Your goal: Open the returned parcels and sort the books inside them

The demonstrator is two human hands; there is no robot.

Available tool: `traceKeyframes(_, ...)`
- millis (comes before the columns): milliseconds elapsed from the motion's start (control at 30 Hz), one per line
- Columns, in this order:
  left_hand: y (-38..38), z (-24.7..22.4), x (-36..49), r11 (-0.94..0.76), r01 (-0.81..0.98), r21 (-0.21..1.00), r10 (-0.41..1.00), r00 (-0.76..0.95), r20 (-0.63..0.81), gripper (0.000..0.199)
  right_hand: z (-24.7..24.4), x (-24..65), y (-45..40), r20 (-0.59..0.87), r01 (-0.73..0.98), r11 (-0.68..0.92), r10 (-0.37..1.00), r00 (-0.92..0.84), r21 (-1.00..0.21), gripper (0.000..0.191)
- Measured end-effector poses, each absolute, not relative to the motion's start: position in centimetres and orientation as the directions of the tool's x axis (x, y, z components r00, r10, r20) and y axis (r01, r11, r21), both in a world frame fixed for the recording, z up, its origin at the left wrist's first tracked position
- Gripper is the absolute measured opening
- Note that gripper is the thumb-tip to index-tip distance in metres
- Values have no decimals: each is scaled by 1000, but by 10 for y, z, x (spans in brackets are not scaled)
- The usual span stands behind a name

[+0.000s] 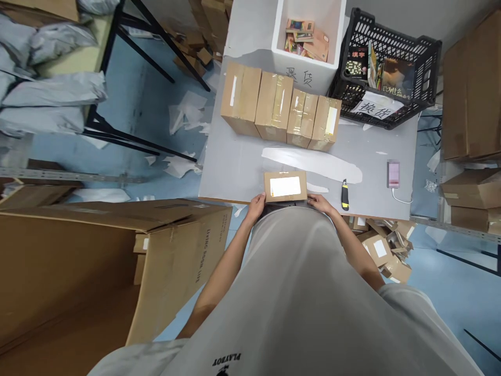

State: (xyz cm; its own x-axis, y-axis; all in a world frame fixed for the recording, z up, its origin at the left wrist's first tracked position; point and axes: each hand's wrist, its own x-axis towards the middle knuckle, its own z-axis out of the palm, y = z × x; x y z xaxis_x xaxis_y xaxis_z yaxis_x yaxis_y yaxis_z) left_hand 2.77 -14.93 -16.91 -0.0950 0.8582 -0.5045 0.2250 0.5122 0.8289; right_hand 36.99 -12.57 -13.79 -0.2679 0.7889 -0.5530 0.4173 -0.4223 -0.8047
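A small cardboard box (285, 195) with a white label on top sits at the front edge of the grey table, close against my body. My left hand (256, 207) grips its near left corner, fingers curled against the side. At the near right corner, my right hand (319, 202) holds the box with its fingertips. A yellow and black box cutter (345, 196) lies a little to the right of my right hand. Just beyond the box, a long torn strip of white paper (313, 163) lies flat on the table.
Several taped cardboard boxes (274, 107) stand in a row behind. Farther back are a white bin (309, 60) and a black crate (391, 112), both with books. A phone (393, 174) with a cable lies right. A large open carton (183, 266) stands left, and small boxes (378, 249) lie below right.
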Motion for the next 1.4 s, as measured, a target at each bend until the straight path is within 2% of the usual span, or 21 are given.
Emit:
traceKeyframes(100, -146, -164, 28, 530, 230, 816, 848, -120, -516, 71, -131, 365, -126, -555, 457, -397, 780, -288, -796, 42)
traceKeyframes(200, -136, -154, 26, 536, 231, 812, 844, -168, -510, 66, -120, 363, -118, -550, 513, -367, 791, -267, -776, 35)
traceKeyframes(300, -123, -140, 23, 476, 257, 841, 878, -186, -440, 60, -106, 363, -105, -487, 553, -304, 846, -218, -776, 28)
traceKeyframes(433, -113, -124, 18, 379, 325, 866, 925, -165, -342, 50, -90, 366, -91, -405, 623, -246, 906, -125, -743, 35)
traceKeyframes(567, -117, -124, 19, 391, 352, 850, 920, -170, -353, 47, -89, 367, -89, -377, 636, -238, 922, -90, -734, 38)
traceKeyframes(700, -127, -136, 29, 463, 349, 815, 886, -197, -419, 44, -99, 365, -95, -398, 669, -249, 914, -76, -700, 40)
traceKeyframes(833, -132, -148, 33, 451, 315, 835, 891, -207, -404, 49, -110, 369, -101, -401, 658, -244, 911, -96, -713, 46)
traceKeyframes(967, -133, -161, 23, 501, 172, 848, 864, -165, -476, 53, -123, 379, -108, -449, 597, -312, 889, -92, -739, 59)
traceKeyframes(1033, -134, -169, 17, 551, 117, 826, 832, -159, -532, 54, -133, 383, -112, -487, 581, -364, 871, -64, -728, 55)
traceKeyframes(1100, -136, -177, 15, 580, 124, 805, 811, -172, -559, 53, -142, 385, -118, -520, 597, -392, 853, -50, -701, 49)
traceKeyframes(1267, -143, -186, 29, 551, 164, 818, 834, -75, -547, 76, -153, 381, -131, -581, 605, -384, 797, -164, -697, 74)
traceKeyframes(1400, -144, -182, 40, 516, 219, 828, 853, -44, -520, 65, -150, 374, -132, -602, 567, -404, 769, -215, -718, 69)
